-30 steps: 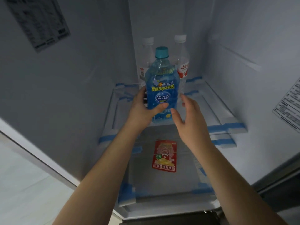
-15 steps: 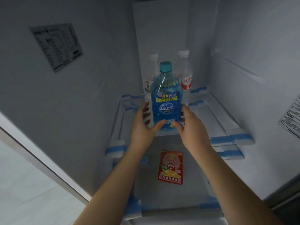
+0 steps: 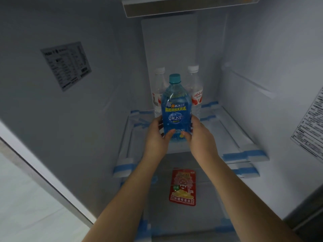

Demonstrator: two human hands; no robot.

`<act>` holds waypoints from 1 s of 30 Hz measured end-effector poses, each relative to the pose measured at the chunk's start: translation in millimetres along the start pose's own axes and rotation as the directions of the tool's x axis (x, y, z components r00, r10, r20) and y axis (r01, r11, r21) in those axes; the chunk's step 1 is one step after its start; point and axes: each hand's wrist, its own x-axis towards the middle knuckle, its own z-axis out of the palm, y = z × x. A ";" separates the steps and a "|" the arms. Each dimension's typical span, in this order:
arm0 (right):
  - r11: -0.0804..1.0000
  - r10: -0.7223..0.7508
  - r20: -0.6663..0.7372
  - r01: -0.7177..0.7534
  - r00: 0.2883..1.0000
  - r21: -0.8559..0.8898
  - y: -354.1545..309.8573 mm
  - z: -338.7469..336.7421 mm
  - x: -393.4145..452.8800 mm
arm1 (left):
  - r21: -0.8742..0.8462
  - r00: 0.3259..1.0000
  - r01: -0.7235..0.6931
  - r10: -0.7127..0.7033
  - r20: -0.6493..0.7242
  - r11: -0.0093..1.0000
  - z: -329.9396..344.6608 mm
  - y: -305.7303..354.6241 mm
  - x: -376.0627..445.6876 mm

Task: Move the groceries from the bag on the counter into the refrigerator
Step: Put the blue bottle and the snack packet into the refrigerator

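Blue bottle (image 3: 175,109) upright, cap up, left hand (image 3: 157,137), right hand (image 3: 201,138) gripping base

A home kitchen, seen from inside an open white-walled refrigerator (image 3: 262,49): blue-taped clear glass shelves (image 3: 244,154) inside it, and pale tiled floor (image 3: 26,198) left of its door frame.

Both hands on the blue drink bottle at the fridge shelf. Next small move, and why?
Probably let go and draw both hands back. The blue plastic drink bottle with the teal cap stands upright and looks seated on the clear shelf, in front of two clear white-capped water bottles. The left hand and right hand hold only its base, so little remains but release.
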 end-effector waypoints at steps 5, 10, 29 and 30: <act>1.000 0.019 0.027 -0.018 0.999 -0.011 -4.9 -0.8 1.3 | 0.007 1.000 0.016 -0.016 0.007 1.000 1.3 0.0 1.3; 0.995 0.049 0.079 -0.042 0.996 -0.089 -6.4 -6.4 -10.1 | 0.097 0.996 0.031 -0.039 0.082 0.995 -4.2 2.7 -6.6; 0.950 -0.068 0.181 0.119 0.981 -0.289 -10.6 -28.5 -129.9 | 0.851 0.966 -0.246 0.048 0.254 0.463 -49.7 2.4 -142.2; 0.944 -0.070 0.182 0.124 0.981 -0.306 -10.3 -27.5 -137.2 | 0.857 0.964 -0.251 0.033 0.264 0.450 -51.4 2.0 -147.6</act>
